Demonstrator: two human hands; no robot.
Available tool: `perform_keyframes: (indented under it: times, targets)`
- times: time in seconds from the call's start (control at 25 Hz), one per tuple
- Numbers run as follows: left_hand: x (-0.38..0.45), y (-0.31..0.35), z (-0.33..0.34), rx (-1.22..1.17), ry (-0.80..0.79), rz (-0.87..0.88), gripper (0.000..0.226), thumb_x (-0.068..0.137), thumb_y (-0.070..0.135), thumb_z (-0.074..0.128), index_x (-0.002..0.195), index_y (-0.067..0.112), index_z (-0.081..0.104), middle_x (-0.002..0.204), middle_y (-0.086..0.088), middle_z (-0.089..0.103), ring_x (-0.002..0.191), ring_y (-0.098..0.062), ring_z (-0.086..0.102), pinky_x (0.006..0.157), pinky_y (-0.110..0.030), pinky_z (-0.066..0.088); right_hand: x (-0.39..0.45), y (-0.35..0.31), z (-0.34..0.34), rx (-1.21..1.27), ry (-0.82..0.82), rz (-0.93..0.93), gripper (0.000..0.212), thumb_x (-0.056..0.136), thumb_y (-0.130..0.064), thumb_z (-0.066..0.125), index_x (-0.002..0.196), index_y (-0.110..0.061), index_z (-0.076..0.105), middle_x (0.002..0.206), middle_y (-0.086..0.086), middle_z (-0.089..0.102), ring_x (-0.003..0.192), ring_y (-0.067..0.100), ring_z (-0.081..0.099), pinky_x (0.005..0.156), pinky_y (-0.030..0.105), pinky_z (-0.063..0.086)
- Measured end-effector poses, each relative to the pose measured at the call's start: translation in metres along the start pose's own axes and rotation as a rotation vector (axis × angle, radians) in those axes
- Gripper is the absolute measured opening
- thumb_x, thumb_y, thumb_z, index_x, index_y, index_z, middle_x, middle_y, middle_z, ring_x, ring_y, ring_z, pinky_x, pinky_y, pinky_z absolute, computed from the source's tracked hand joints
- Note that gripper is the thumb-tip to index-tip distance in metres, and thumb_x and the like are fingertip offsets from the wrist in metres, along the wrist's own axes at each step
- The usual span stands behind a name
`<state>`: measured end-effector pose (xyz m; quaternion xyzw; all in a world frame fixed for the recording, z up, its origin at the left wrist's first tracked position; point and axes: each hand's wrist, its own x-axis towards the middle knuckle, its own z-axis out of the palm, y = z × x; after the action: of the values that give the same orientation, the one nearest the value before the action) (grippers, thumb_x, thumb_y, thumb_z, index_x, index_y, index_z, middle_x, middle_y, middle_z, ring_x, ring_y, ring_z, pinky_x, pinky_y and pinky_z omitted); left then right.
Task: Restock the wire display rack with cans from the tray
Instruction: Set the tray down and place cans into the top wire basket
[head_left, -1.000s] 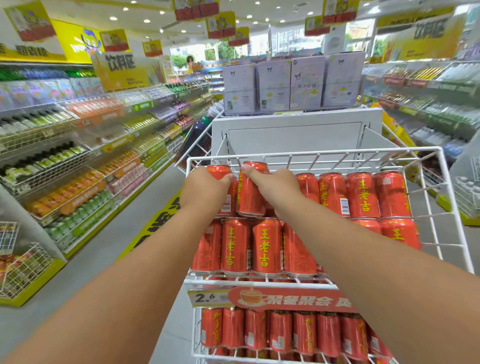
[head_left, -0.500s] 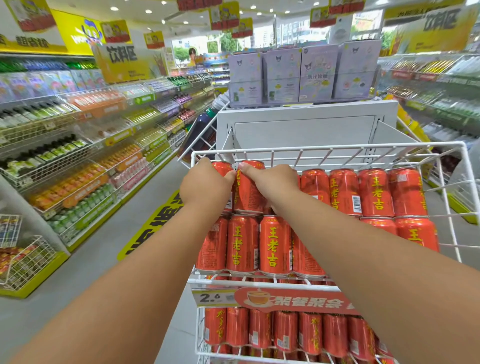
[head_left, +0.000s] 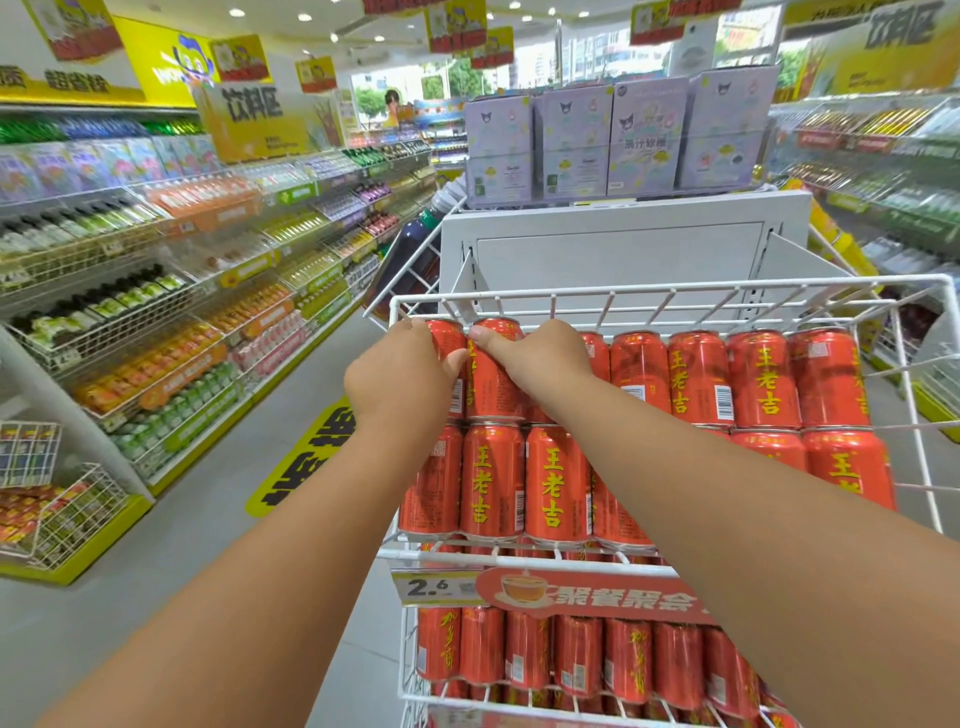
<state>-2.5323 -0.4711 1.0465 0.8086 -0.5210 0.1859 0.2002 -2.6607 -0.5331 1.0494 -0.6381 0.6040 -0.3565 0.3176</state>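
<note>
1. Head view: the left hand (head_left: 402, 382) curls over the far-left red can (head_left: 451, 364) in the upper layer of the white wire display rack (head_left: 670, 297), at the rack's back-left corner.
2. The right hand (head_left: 540, 358) grips the next can (head_left: 493, 374) just beside it, thumb lying across its shoulder; the two thumbs nearly meet.
3. Both held cans stand upright on a lower row of red herbal-tea cans (head_left: 556, 483) along the rack's front edge.
4. More upright cans (head_left: 758, 379) fill the upper layer towards the rack's right edge.
5. A price strip (head_left: 571, 590) hangs on the front rail, with a lower tier of cans (head_left: 582, 654) beneath.
6. Lilac cartons (head_left: 613, 140) sit beyond the rack's back edge.
</note>
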Motion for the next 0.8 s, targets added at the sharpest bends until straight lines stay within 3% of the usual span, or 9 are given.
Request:
perform_keyframes:
  times: [0.08, 0.16, 0.28, 0.48, 0.64, 0.8]
  targets:
    - [-0.01, -0.008, 0.0, -0.265, -0.005, -0.026, 0.04, 0.094, 0.06, 0.061, 0.105, 0.023, 0.07, 0.102, 0.001, 0.071, 0.095, -0.028, 0.07, 0.061, -0.035, 0.048, -0.002, 0.003, 0.001, -0.008, -0.002, -0.014, 0.072, 0.081, -0.073, 0.069, 0.1, -0.004, 0.066, 0.1, 0.008, 0.07, 0.099, 0.034, 0.066, 0.062, 0.032, 0.039]
    - [-0.02, -0.015, -0.003, -0.534, -0.008, -0.105, 0.047, 0.092, 0.057, 0.066, 0.126, 0.024, 0.072, 0.123, 0.001, 0.073, 0.115, -0.024, 0.067, 0.087, -0.04, 0.057, -0.005, 0.009, 0.001, -0.023, -0.006, -0.032, 0.067, 0.082, -0.075, 0.065, 0.091, -0.008, 0.062, 0.094, 0.006, 0.068, 0.095, 0.032, 0.066, 0.055, 0.031, 0.035]
    - [-0.037, -0.021, -0.002, -0.713, -0.03, -0.12, 0.057, 0.092, 0.05, 0.07, 0.14, 0.018, 0.065, 0.134, -0.004, 0.069, 0.123, -0.021, 0.063, 0.104, -0.041, 0.051, -0.018, 0.022, 0.0, -0.07, -0.021, -0.098, 0.074, 0.086, -0.07, 0.063, 0.126, -0.007, 0.061, 0.129, 0.01, 0.067, 0.117, 0.03, 0.064, 0.076, 0.03, 0.041]
    - [-0.058, -0.037, 0.005, -0.589, -0.026, 0.113, 0.056, 0.095, 0.044, 0.069, 0.142, 0.015, 0.064, 0.15, -0.005, 0.058, 0.142, -0.02, 0.049, 0.119, -0.039, 0.038, -0.05, 0.038, -0.01, -0.22, -0.085, -0.226, 0.078, 0.094, -0.064, 0.057, 0.151, -0.012, 0.047, 0.152, 0.008, 0.052, 0.137, 0.026, 0.052, 0.105, 0.036, 0.043]
    - [-0.078, -0.054, 0.009, -0.415, -0.112, 0.234, 0.063, 0.095, 0.053, 0.064, 0.15, 0.024, 0.055, 0.162, -0.001, 0.043, 0.151, -0.018, 0.036, 0.121, -0.043, 0.036, -0.087, 0.056, -0.024, -0.464, -0.119, -0.354, 0.078, 0.098, -0.062, 0.05, 0.16, -0.016, 0.035, 0.166, 0.005, 0.034, 0.154, 0.025, 0.027, 0.124, 0.042, 0.026]
    - [-0.109, -0.063, 0.012, -0.296, -0.132, 0.335, 0.065, 0.097, 0.058, 0.056, 0.152, 0.023, 0.052, 0.166, -0.005, 0.035, 0.155, -0.024, 0.027, 0.124, -0.044, 0.026, -0.132, 0.081, -0.033, -0.577, -0.127, -0.424, 0.078, 0.1, -0.063, 0.046, 0.163, -0.02, 0.027, 0.172, 0.001, 0.018, 0.159, 0.023, 0.01, 0.128, 0.043, 0.013]
